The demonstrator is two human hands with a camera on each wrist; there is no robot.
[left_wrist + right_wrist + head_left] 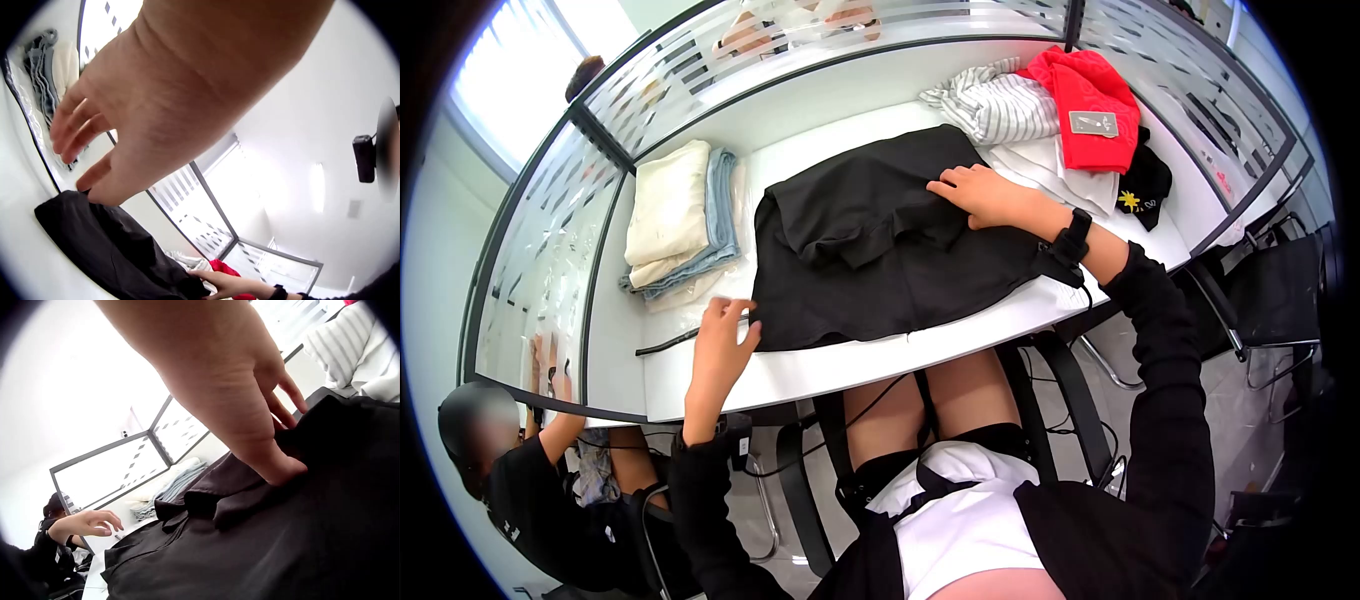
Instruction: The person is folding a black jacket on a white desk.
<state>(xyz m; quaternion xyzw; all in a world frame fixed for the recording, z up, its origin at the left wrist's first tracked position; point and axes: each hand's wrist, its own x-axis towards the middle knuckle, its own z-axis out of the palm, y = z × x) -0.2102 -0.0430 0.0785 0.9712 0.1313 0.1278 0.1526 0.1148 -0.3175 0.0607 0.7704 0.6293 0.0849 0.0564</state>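
A black garment (850, 290) lies spread on the white desk, its upper part folded over in loose creases. The right hand (990, 197) rests on its upper right area, fingers spread; in the right wrist view that hand (244, 406) has its thumb and fingertips on the black cloth (269, 544). At the garment's lower left corner is the left hand (722, 345), fingers loosely bent. The left wrist view shows the left hand (144, 119) just above the cloth's edge (94, 231), holding nothing visible; whether its fingertips touch the cloth I cannot tell.
Folded cream (668, 205) and light blue clothes (721, 205) lie at the left. A striped garment (1000, 105), a red one (1080, 90) with a tag, white cloth and a black piece are at the back right. Clear-and-frosted partitions surround the desk. Another person (550, 500) sits at left.
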